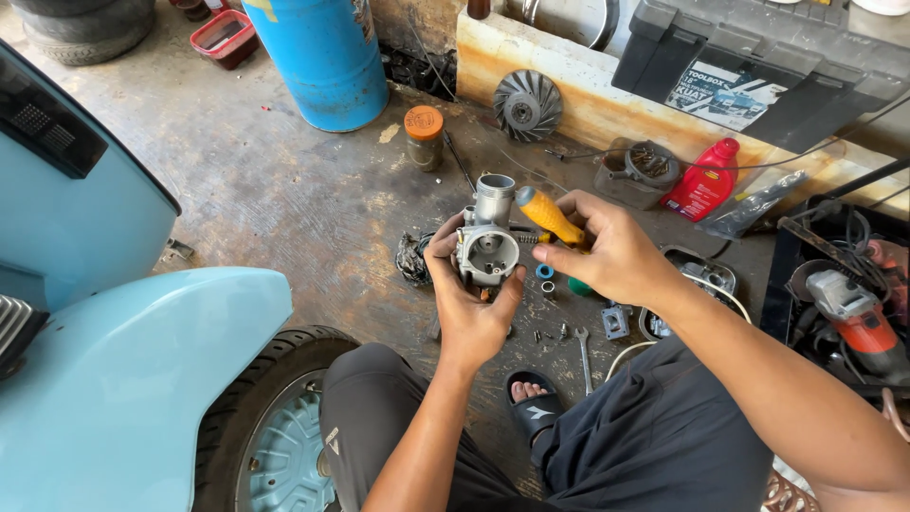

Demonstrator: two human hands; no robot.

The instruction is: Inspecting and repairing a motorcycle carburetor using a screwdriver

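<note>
My left hand (469, 308) grips a grey metal carburetor (486, 237) from below, its round opening facing me. My right hand (607, 251) holds a screwdriver with a yellow-orange handle (548, 216), the handle pointing up-left and the shaft aimed at the carburetor's right side. The screwdriver's tip is hidden behind the carburetor body and my fingers. Both hands hover above the stained concrete floor (303, 209), over my knees.
Small parts, a blue ring (544, 272) and a wrench (584, 356) lie on the floor below my hands. A jar with an orange lid (424, 137), a blue drum (322, 57), a red bottle (702, 180), an angle grinder (853, 308) and a light-blue scooter (114, 332) surround me.
</note>
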